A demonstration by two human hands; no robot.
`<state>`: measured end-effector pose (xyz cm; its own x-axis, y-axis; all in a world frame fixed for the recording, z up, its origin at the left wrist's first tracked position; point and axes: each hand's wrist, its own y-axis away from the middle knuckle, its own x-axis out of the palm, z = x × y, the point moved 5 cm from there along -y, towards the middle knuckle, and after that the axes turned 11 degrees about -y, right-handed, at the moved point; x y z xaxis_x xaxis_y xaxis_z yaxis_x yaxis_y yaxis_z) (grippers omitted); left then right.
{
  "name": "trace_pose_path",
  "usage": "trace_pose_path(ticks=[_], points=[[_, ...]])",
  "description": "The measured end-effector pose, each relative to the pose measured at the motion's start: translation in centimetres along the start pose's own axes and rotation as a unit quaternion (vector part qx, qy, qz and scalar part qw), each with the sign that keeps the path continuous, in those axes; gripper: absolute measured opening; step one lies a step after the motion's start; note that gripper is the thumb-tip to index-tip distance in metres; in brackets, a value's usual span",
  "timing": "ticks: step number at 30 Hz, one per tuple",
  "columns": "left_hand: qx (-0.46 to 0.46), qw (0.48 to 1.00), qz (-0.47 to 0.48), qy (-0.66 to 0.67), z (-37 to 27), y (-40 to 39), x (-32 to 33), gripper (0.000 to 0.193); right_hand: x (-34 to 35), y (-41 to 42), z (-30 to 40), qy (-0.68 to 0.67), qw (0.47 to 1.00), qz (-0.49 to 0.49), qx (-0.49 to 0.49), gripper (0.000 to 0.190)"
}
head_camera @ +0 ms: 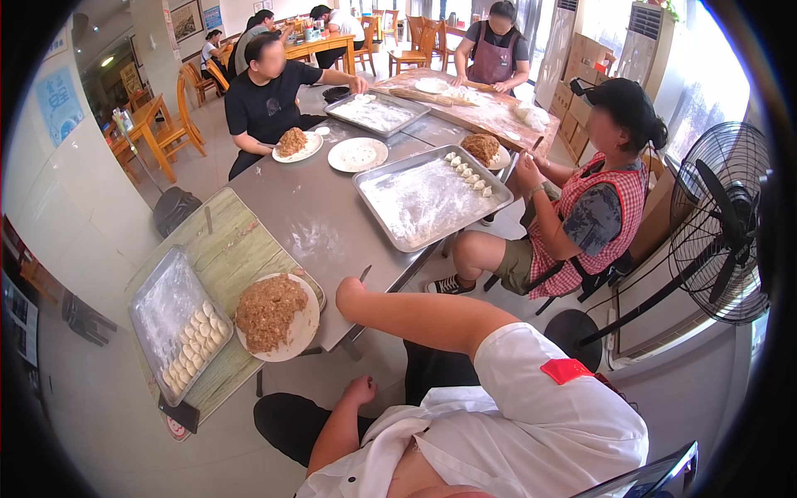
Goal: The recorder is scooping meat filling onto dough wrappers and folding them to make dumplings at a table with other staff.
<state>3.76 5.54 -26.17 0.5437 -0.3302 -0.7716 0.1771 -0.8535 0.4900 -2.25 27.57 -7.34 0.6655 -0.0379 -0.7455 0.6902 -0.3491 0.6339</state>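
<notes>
My right hand [350, 300] is a fist at the near edge of the steel table [311, 218], with a thin metal blade [366, 272] sticking up from it; its handle is hidden. My left hand [361, 391] is low by my lap, fingers curled, and whether it holds anything cannot be told. Left of my right hand, a white plate [309, 330] bears a mound of minced filling [272, 311]. Beyond that plate, a floured metal tray [163, 292] holds rows of dumplings [196, 342] on a green board-like tabletop [224, 230].
Co-workers sit at the left [271, 106] and right [585, 199]; another [495, 56] rolls dough at a wooden board [448, 93]. Two further floured trays [429, 205] [377, 115] lie on the steel table. A black phone [179, 414] lies by my tray. A fan [719, 224] stands right.
</notes>
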Motion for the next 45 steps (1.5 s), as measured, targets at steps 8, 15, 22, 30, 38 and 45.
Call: trace_pose_path(ticks=[8,15,22,30,38,45], points=[[0.002,1.0,-0.006,0.0,0.3,-0.3,0.5,0.045,0.4,-0.6,-0.1,-0.004,1.0,0.0,0.0,0.027],[0.001,1.0,-0.007,0.0,0.2,-0.1,0.3,0.046,0.0,0.0,0.1,0.007,1.0,-0.006,0.005,0.027],[0.003,1.0,-0.005,0.005,0.4,-0.3,0.5,0.046,-0.4,0.8,0.1,0.006,1.0,-0.016,0.004,0.026],[0.004,1.0,-0.002,0.007,0.6,-0.7,0.9,0.046,-0.2,0.3,0.0,0.007,1.0,-0.015,0.002,0.027],[0.006,1.0,-0.004,0.01,0.4,-0.3,0.5,0.046,-0.1,0.0,0.1,0.002,1.0,-0.007,-0.004,0.027],[0.006,1.0,-0.01,0.004,0.3,-0.6,0.6,0.046,0.6,-0.8,-0.3,0.009,1.0,-0.007,0.013,0.026]])
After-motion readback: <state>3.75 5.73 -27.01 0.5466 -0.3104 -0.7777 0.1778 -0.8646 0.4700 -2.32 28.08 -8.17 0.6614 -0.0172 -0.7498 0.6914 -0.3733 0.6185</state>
